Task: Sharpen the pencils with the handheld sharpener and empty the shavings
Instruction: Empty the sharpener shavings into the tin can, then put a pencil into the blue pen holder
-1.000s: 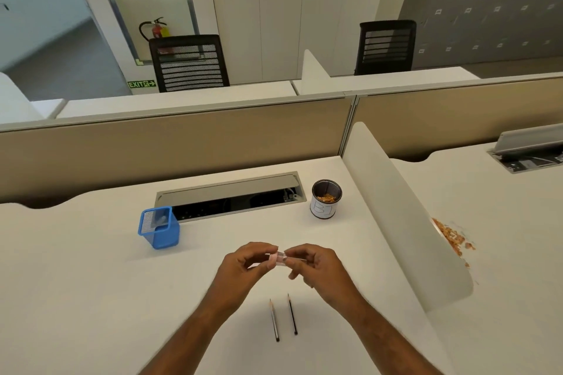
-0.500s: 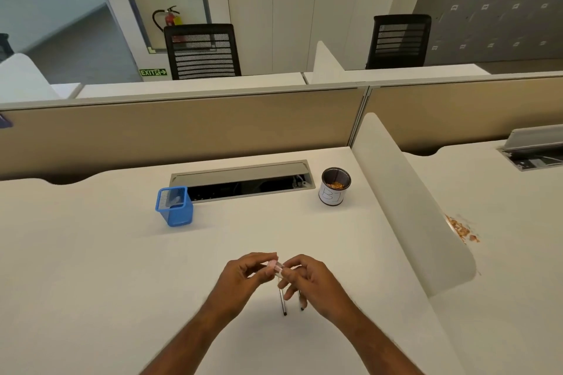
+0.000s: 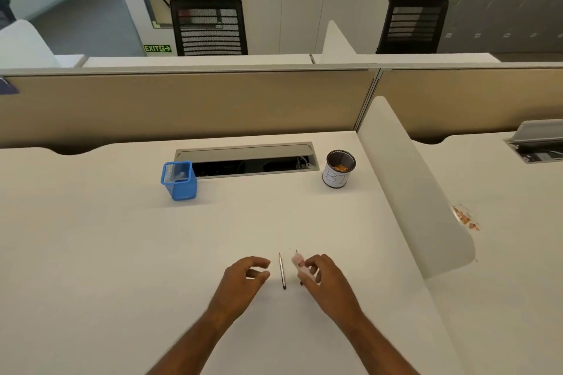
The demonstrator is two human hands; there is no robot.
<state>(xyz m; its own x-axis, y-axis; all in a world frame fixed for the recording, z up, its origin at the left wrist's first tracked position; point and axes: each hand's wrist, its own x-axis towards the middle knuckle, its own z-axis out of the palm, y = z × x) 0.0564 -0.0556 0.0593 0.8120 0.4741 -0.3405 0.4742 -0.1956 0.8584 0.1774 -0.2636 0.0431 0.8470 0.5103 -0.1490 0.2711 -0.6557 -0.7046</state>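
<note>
Here, blurred pale-pink sharpener (image 3: 298, 262) in right hand (image 3: 320, 275), slim pencil (image 3: 282, 270) alongside.

Green wall sign with white letters (image 3: 157, 48) read "EXIT" with an arrow pointing right, mounted low beside the glass door | round dark mesh cup wrapped in white paper (image 3: 336, 178) bore handwritten "BI", stood on the white desk | no other text was legible

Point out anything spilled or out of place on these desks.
Orange-brown pencil shavings lie spilled on the neighbouring desk, right of the white divider, not in the labelled cup that already holds some. Nothing else stands out.
</note>
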